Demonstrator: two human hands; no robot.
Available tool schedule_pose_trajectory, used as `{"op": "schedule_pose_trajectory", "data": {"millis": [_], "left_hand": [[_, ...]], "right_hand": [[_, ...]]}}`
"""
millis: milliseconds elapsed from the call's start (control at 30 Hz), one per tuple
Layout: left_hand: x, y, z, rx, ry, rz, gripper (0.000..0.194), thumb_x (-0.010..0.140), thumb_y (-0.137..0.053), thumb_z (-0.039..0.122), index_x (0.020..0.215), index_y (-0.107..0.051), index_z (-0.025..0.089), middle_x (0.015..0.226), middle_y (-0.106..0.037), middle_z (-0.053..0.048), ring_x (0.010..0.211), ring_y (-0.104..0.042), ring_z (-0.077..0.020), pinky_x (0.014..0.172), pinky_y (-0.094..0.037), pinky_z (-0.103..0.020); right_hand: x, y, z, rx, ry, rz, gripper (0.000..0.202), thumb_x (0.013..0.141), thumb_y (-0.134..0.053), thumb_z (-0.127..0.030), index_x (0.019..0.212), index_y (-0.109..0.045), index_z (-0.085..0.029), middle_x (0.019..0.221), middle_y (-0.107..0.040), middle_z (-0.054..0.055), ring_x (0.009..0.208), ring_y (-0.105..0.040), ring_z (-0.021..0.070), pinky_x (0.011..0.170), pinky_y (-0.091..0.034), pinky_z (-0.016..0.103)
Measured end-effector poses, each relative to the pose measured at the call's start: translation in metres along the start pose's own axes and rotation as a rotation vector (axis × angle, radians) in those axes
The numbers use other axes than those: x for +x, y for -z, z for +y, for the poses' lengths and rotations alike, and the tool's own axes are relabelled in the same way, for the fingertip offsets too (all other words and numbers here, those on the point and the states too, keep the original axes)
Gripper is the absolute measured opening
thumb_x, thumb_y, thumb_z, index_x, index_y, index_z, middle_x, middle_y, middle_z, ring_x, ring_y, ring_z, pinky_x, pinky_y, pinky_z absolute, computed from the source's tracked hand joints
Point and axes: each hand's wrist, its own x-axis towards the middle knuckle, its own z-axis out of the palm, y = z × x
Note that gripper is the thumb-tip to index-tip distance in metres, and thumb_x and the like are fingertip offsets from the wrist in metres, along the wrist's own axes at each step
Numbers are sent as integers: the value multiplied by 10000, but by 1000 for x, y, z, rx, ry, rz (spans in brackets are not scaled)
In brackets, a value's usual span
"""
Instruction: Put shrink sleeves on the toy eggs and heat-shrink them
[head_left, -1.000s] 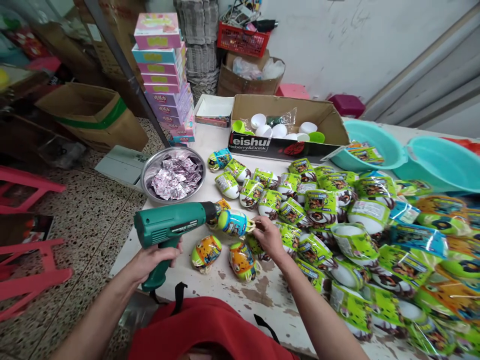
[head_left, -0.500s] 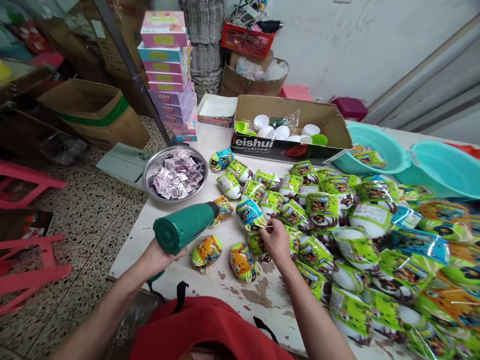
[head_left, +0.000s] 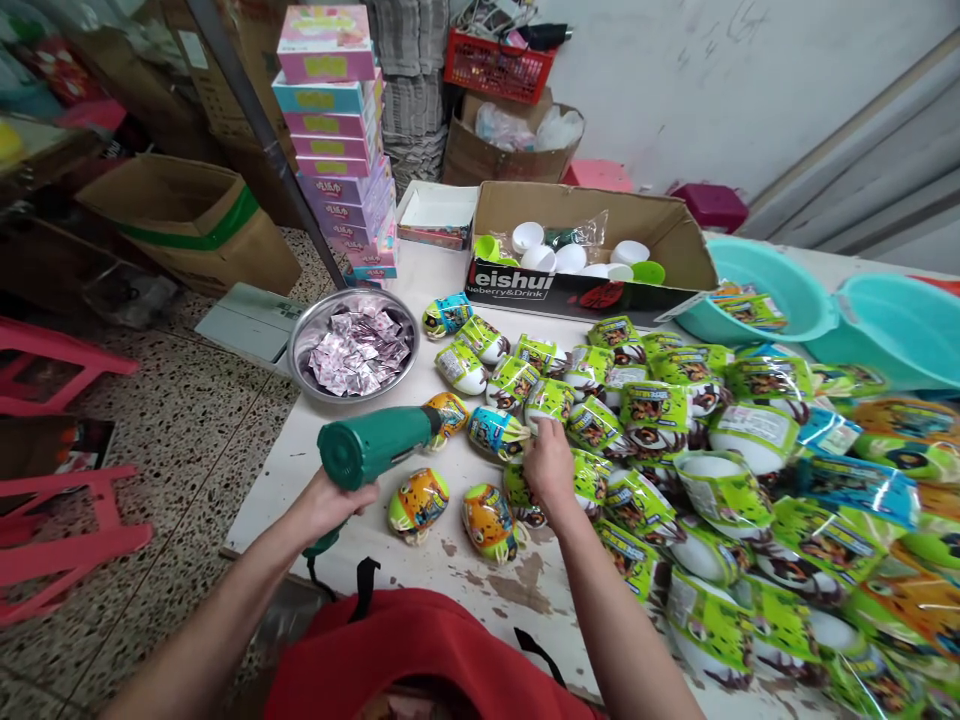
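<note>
Head view: from where I stand, the two hands are apart over the desk (head_left: 270, 490). The left hand (head_left: 330, 505) is wrapped round the handle of a green heat gun (head_left: 371, 445), its nozzle pointing across towards the right hand (head_left: 551, 465). That hand has its fingers curled in at the stringy end of a blue-wrapped egg (head_left: 493, 430); I can't tell whether they pinch the strings or just touch them.

The blue-wrapped egg lies between the hands and appears to rest on the desk. Right by the nozzle, between it and the blue one, sits an orange-wrapped egg (head_left: 448, 414), so the gun looks nearer to that one, while the blue one seems to be getting the fingers' attention.

Two more orange-wrapped eggs (head_left: 420, 500) (head_left: 489, 520) lie nearer the person, between the hands. Green-wrapped eggs (head_left: 656, 410) crowd the desk around and beyond the right hand. Ahead of the left hand, there's a steel bowl (head_left: 298, 340) of small sachets (head_left: 360, 350).
</note>
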Motion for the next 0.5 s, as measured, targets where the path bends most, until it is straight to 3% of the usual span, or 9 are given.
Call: {"op": "schedule_pose_trajectory", "data": {"millis": [67, 200, 267, 400, 500], "left_hand": [[1, 2, -4, 44, -23, -5, 138, 627, -577, 316, 591, -560, 184, 553, -548, 16, 538, -489, -145, 573, -413, -280], [-4, 7, -10, 74, -19, -70, 145, 626, -599, 317, 612, -569, 176, 554, -535, 17, 536, -477, -145, 564, -403, -282], [-8, 9, -13, 18, -31, -94, 146, 649, -598, 318, 647, -594, 171, 579, -561, 9, 558, -499, -152, 584, -419, -285], [-13, 10, -18, -26, -42, -6, 156, 671, -603, 329, 659, -610, 174, 594, -584, -1, 573, -518, -161, 603, -440, -292], [-19, 14, -20, -17, -59, -6, 147, 670, -604, 323, 644, -611, 178, 589, -586, 0, 568, -521, -160, 594, -447, -289]], "right_hand": [[-11, 0, -14, 124, 26, 34, 335, 825, -447, -148, 1126, -591, -133, 1118, -594, 153, 958, -555, 253, 796, -435, 347], [-36, -27, -55, 448, -67, -354, 296, 774, -599, -347, 985, -653, -147, 890, -693, 90, 758, -627, 213, 697, -462, 296], [-38, -52, -74, 521, -182, -453, 334, 701, -664, -396, 921, -665, -144, 814, -704, 74, 701, -635, 208, 634, -450, 273], [-28, -91, -94, 549, -390, -399, 261, 646, -667, -366, 795, -634, -154, 653, -664, 24, 589, -604, 190, 527, -398, 241], [-24, -95, -94, 529, -394, -330, 221, 676, -620, -284, 850, -603, -149, 715, -665, 37, 628, -602, 183, 566, -402, 239]]}}
